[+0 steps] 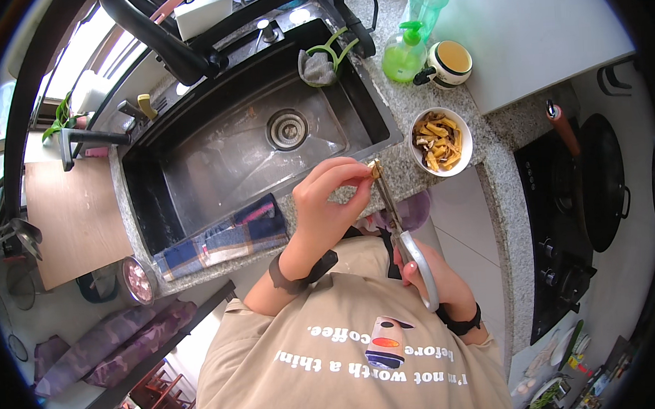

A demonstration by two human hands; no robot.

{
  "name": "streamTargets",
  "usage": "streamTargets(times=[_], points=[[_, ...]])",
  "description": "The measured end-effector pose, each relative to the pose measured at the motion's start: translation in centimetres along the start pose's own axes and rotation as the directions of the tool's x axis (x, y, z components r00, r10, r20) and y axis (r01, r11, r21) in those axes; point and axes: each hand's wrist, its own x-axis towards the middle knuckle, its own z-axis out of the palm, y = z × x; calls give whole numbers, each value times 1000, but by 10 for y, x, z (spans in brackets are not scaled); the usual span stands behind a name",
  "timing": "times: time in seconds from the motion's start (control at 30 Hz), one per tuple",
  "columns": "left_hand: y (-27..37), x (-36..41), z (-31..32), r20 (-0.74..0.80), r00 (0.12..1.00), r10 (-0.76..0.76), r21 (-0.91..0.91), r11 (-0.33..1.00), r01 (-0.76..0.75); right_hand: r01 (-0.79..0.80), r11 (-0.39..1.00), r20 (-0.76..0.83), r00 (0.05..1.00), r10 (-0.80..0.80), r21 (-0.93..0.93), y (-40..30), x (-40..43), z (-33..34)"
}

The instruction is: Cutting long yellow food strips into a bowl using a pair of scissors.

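Observation:
My left hand (335, 190) pinches a small yellowish-brown food piece (375, 169) between thumb and fingertips, beside the front edge of the sink. My right hand (434, 274) grips kitchen scissors (392, 206) by their pale grey handle. The blades point away from me, and their tips meet the food piece at my left fingertips. To the right of both hands, a white bowl (470, 151) on the granite counter holds strips of yellow and brown food (441, 140). Whether the blades are parted at the tips is too small to tell.
The black sink (219, 160) lies ahead, with a plaid cloth (234, 231) over its front edge. A green soap bottle (403, 61) and a mug (451, 67) stand behind the bowl. A wok (601, 184) sits on the cooktop (532, 194) at right. A purple container (414, 208) is below.

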Motion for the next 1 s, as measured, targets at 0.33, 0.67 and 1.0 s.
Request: streamTargets(times=[0.33,0.67,1.0], points=[[-17,25,55,202,979,7,-42,999,2,-153,940,-202,954,221,306,19,-3,-3],[-39,45,124,437,899,-13,-60,997,44,-177,853,-387,833,396,492,30,2,-22],[-55,53,135,468,882,-58,4,998,64,-282,837,-385,788,481,469,26,18,-33]])
